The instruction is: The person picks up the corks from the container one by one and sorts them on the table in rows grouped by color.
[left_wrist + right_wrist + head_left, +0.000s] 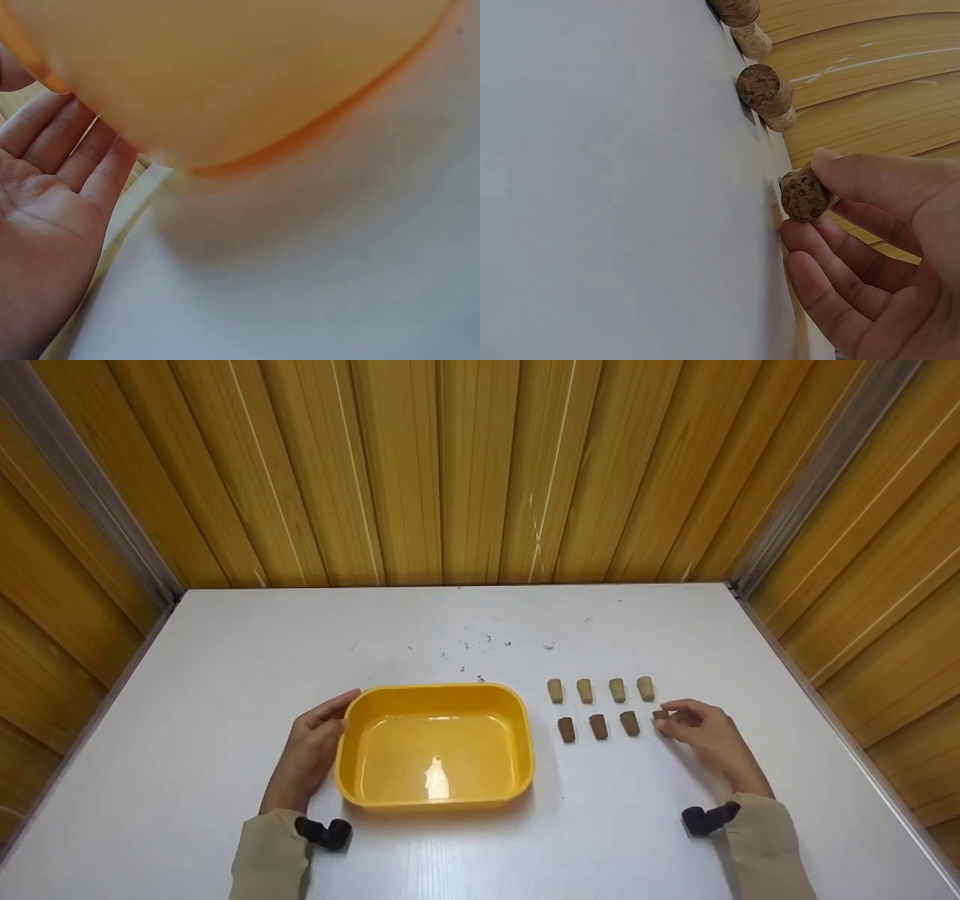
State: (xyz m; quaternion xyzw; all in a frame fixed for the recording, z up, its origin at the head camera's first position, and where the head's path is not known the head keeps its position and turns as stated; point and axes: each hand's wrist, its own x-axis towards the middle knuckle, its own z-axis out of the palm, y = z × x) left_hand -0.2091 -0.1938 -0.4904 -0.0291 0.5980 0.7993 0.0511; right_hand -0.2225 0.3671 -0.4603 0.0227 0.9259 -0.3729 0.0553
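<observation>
A yellow plastic tub (435,804) stands on the table with nothing inside. My left hand (311,746) touches its left side from outside, fingers fairly straight along the wall; in the left wrist view the palm (45,240) shows beside the tub wall (247,82). At the right end of a row of dark brown tapered corks (598,726), my right hand (705,735) pinches the last dark cork (804,196) between thumb and fingers. The other fingers curve loosely below it in the right wrist view. Behind runs a row of paler corks (585,691).
The white table (225,660) has small dark marks beyond the tub. Wood-patterned panels (480,472) close off the back and both sides. Black wrist cameras (326,834) sit on both sleeves, the left one close to the tub's near left corner.
</observation>
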